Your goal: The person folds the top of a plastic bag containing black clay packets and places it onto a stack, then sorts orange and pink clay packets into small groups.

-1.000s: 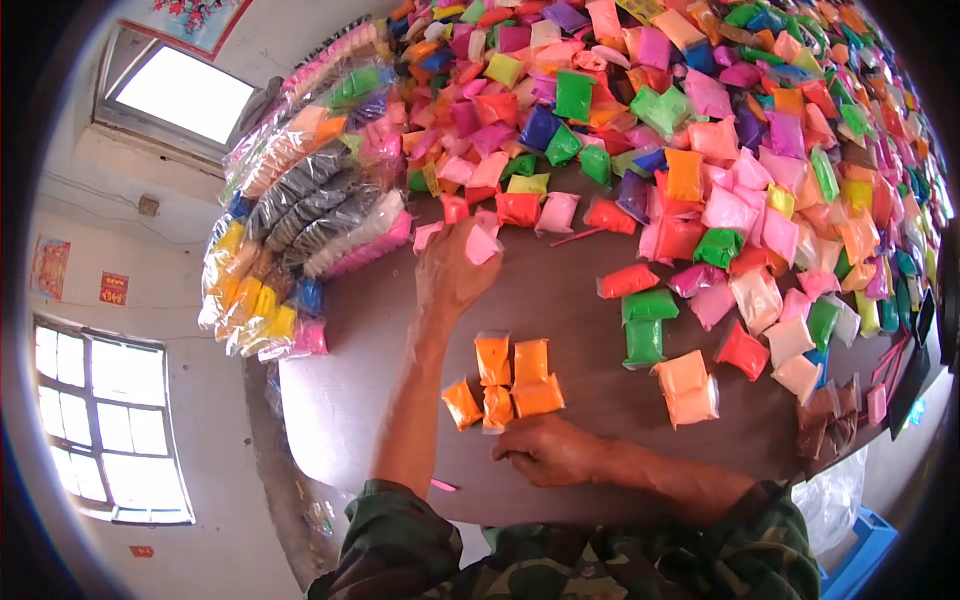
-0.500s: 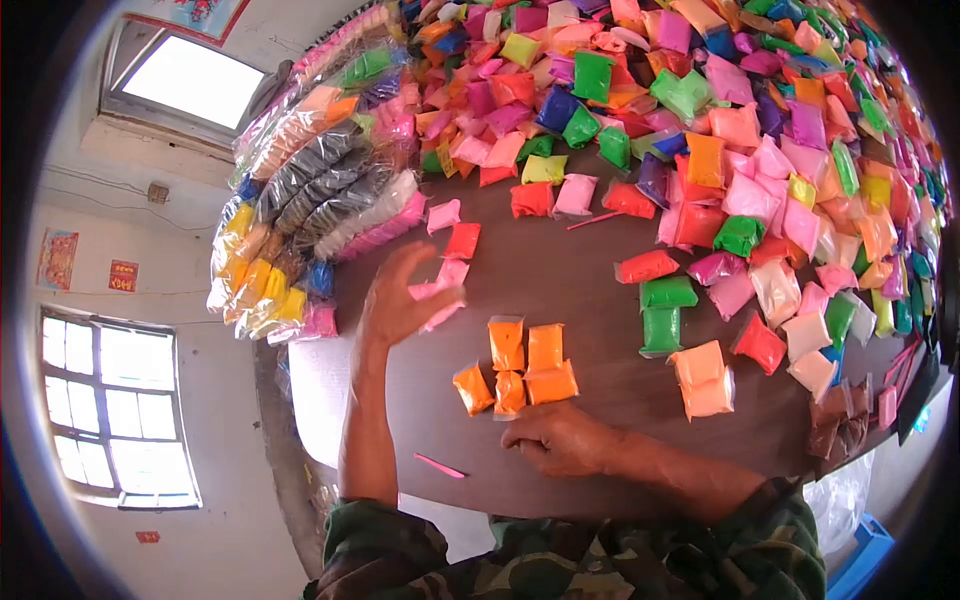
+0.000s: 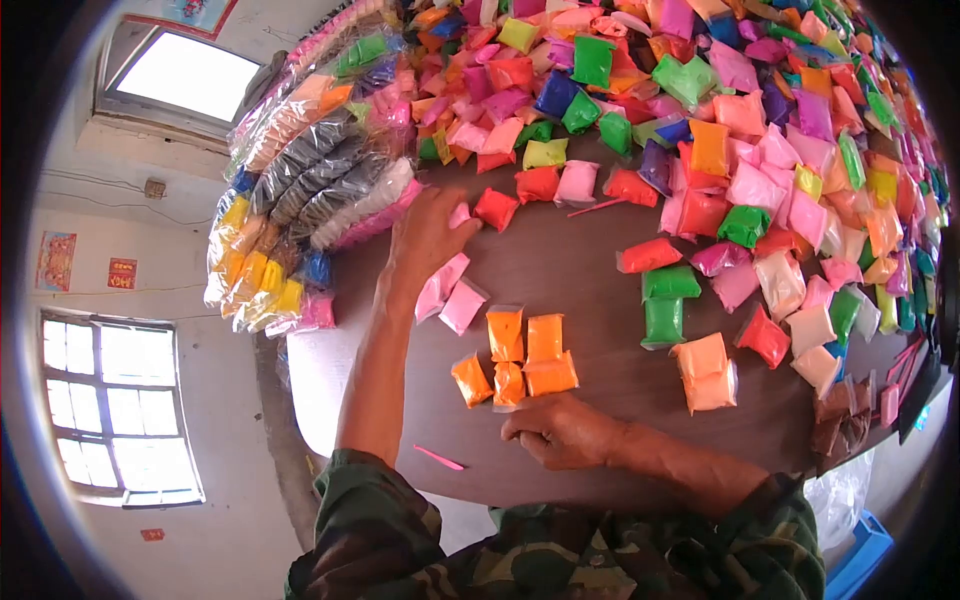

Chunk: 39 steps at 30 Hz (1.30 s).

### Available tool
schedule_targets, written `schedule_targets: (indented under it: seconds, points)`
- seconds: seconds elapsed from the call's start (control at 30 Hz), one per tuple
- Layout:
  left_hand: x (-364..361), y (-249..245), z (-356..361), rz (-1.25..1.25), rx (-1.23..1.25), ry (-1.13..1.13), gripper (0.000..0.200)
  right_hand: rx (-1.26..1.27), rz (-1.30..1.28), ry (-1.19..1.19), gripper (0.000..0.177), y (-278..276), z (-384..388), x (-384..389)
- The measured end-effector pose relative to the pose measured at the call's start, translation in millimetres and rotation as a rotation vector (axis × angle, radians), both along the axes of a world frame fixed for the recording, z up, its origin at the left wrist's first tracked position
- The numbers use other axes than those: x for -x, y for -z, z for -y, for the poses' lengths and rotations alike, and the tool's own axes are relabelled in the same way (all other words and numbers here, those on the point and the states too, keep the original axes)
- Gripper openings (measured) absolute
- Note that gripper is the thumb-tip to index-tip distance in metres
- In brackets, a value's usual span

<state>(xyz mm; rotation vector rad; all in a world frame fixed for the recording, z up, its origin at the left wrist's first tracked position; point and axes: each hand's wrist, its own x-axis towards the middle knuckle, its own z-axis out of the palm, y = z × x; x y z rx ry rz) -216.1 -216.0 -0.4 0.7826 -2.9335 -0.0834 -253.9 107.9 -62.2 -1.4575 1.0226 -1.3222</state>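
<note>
My left hand (image 3: pixel 435 232) reaches forward at the left of the table, thumb and fingers closed around a small pink packet (image 3: pixel 459 215). Just beyond its fingertips lies a red packet (image 3: pixel 495 209). Below the hand, two pink packets (image 3: pixel 463 305) lie side by side, apart from it. My right hand (image 3: pixel 565 430) rests curled near the front edge; whatever its fingers hold, if anything, is hidden. Against its far side sits a group of several orange packets (image 3: pixel 545 338). A thin pink stick (image 3: pixel 438 457) lies between my forearms.
A large heap of coloured packets (image 3: pixel 740 190) covers the back and right. Clear bags of packets (image 3: pixel 320 180) are stacked at the back left. Green packets (image 3: pixel 664 322), peach packets (image 3: pixel 705 372) and brown packets (image 3: pixel 840 420) lie on the right of the brown table (image 3: pixel 590 290).
My left hand has moved forward and closed on the pink packet. The red packet has shifted away and right; a nearer pink packet sits further right. My right hand has stayed almost still.
</note>
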Motion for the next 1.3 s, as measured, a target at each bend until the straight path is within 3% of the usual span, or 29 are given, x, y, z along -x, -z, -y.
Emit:
schedule_targets:
  seconds: [0.1,0.2,0.33,0.43,0.53,0.63,0.73,0.77,0.87,1.0,1.1,1.2,1.3]
  points:
    - [-12,-7,-1,0.160,-0.067,-0.062,0.044,0.009,0.000,0.011,0.019,5,-1,-2]
    - [-37,-14,-9,0.148,-0.001,-0.020,0.038,0.022,-0.002,0.019,0.019,6,-2,-4]
    - [-22,-23,-14,0.032,-0.055,-0.131,0.045,-0.017,-0.026,-0.032,0.017,1,1,-1]
    - [23,-25,-7,-0.175,-0.089,-0.032,0.041,-0.040,-0.047,-0.049,0.015,-4,0,3]
    - [62,-14,2,-0.290,0.154,0.139,0.038,-0.027,-0.005,-0.016,0.015,-2,-1,0]
    - [80,2,20,-0.290,0.186,0.134,0.037,0.046,0.015,0.045,0.018,6,0,-6]
    - [82,3,21,-0.315,0.167,-0.004,0.035,-0.022,0.004,-0.004,0.014,0,-1,-2]
    - [84,12,29,-0.472,0.188,-0.063,0.033,-0.031,0.008,-0.003,0.014,-1,-1,-1]
    - [78,-20,-20,-0.498,-0.064,-0.089,0.033,-0.047,0.011,-0.009,0.013,0,0,-2]
    - [99,-10,-80,-0.296,-0.098,-0.031,0.036,-0.028,0.003,-0.014,0.014,0,0,-1]
    - [117,8,-100,-0.283,0.102,0.164,0.039,0.003,0.000,0.003,0.015,2,0,-2]
    - [125,4,-115,-0.183,0.172,0.110,0.040,-0.009,-0.017,-0.004,0.015,5,1,-4]
    - [125,9,-112,-0.243,0.121,0.112,0.040,-0.012,-0.020,-0.019,0.015,1,2,-1]
